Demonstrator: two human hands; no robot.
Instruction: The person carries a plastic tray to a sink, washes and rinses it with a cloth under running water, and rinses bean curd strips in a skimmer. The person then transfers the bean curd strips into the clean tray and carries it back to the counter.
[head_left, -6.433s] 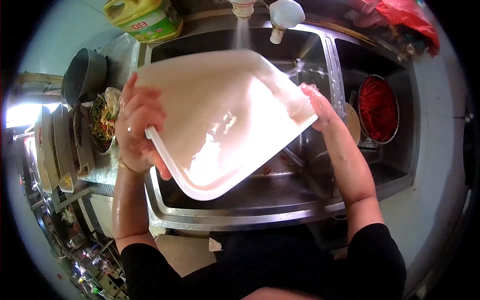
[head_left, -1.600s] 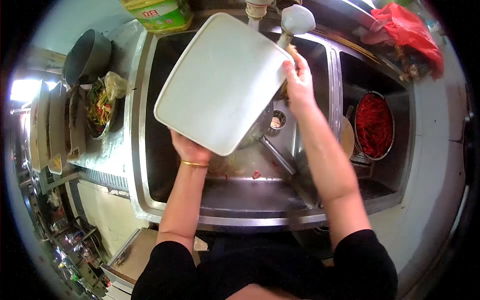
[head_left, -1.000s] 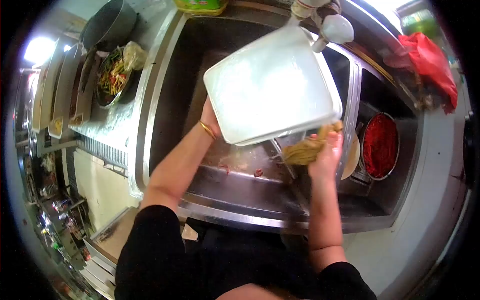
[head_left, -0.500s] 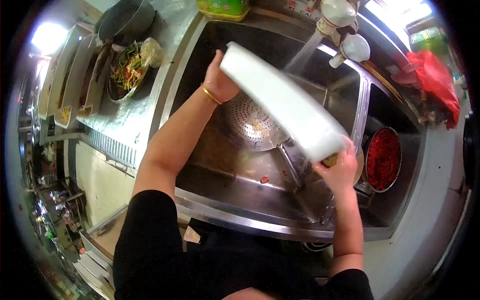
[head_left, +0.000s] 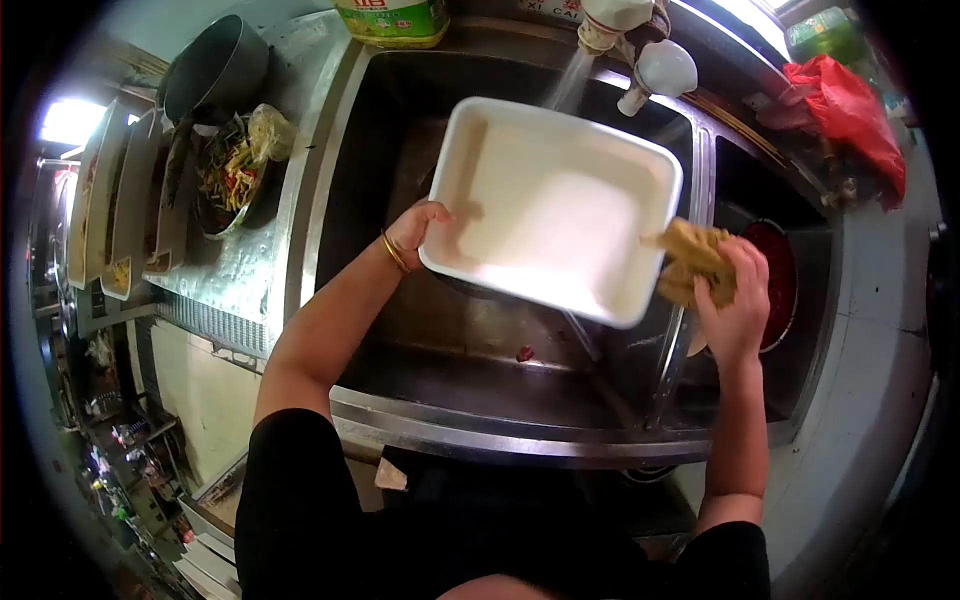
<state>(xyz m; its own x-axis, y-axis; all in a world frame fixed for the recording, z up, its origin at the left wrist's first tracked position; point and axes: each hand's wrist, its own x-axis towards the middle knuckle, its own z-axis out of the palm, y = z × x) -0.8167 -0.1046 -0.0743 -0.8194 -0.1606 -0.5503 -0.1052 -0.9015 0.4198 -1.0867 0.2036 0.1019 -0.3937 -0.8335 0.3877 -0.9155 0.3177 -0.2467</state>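
Note:
A white rectangular tub (head_left: pixel 555 210) is held over the large sink basin, its hollow inside facing me. My left hand (head_left: pixel 420 232) grips the tub's left rim near the lower corner, thumb on the inside. My right hand (head_left: pixel 735 290) is closed on a yellowish-brown cloth (head_left: pixel 695 262) at the tub's right edge. Water sprays from the tap (head_left: pixel 598 38) behind the tub's upper rim. Most of the basin's inside, and the strainer seen there earlier, is hidden by the tub. A handle (head_left: pixel 583 335) shows below the tub, with a small red scrap (head_left: pixel 525 353) on the basin floor.
In the right basin, an oval container of red food (head_left: pixel 775 265) is partly behind my right hand. On the left counter stand a grey pot (head_left: pixel 218 75) and a bowl of cut vegetables (head_left: pixel 228 180). A yellow-green jug (head_left: pixel 395 20) and a red bag (head_left: pixel 845 120) are behind the sink.
The tub has turned from edge-on so that its inside now faces me. My right hand has moved to the right with the cloth, away from the tub's underside corner.

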